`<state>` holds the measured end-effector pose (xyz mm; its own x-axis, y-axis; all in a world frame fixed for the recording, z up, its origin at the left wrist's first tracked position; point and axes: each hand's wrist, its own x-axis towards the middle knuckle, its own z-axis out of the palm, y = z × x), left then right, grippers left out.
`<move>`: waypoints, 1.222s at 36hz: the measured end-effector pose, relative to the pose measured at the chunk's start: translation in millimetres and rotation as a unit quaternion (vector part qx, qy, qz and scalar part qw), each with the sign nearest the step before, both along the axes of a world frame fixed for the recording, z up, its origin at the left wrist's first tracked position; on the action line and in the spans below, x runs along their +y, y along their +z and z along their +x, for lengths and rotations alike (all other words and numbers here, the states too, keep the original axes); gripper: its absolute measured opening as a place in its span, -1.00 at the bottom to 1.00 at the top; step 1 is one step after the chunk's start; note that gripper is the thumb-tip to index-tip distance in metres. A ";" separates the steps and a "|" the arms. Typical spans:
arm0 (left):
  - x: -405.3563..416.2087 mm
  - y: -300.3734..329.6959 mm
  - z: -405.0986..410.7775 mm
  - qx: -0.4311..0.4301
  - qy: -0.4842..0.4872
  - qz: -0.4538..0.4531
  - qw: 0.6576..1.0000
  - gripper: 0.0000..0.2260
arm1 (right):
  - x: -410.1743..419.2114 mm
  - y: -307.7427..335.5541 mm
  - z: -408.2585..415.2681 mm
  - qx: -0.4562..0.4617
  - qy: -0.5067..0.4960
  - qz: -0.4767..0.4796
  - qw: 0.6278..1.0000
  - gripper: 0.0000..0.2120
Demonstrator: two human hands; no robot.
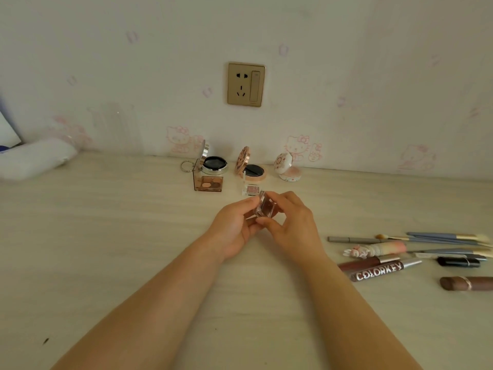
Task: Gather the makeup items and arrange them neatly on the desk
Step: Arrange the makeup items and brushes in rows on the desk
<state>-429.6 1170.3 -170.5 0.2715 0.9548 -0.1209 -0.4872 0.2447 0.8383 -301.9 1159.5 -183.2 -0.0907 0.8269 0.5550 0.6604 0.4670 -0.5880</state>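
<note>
Left hand: the left hand (234, 225) curls its fingers round one side of the little clear box (262, 207).
Right hand: the right hand (289, 222) pinches the other side of the same box with thumb and fingers.
Where the box is: up off the desk (106, 236), between both hands, just in front of a small sparkly box (251, 189).
How to do it well: I think the lid is being opened like the others. Hold the bottom steady, lift the lid slowly, then set it down beside the sparkly box so the row stays straight.
Box look: small, square, see-through hard plastic with a brown color inside.
Back row: a silver round case (213, 162), a pink-gold round case (252, 169) and a white round case (288, 169) stand open by the wall, with a brown square color tray (209, 182) in front.
Right side: long thin brushes (448, 237) and shiny smooth tubes (384, 269) lie near each other, not yet in line.
Desk feel: pale, flat, with a wood-like pattern.
</note>
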 end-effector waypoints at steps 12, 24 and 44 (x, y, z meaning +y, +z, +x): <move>3.2 -2.3 -3.2 0.052 -0.002 0.023 0.998 -0.83 | -1.5 0.7 0.1 0.025 0.002 0.047 0.999 -0.56; 3.3 -4.2 -5.5 0.095 -0.011 0.045 0.994 -0.85 | -1.2 -2.1 2.0 0.002 0.020 0.046 0.999 -0.54; 1.4 -13.6 -12.5 0.442 0.093 0.446 0.773 -0.51 | 1.0 -0.8 12.9 0.293 0.106 -0.298 0.902 -0.74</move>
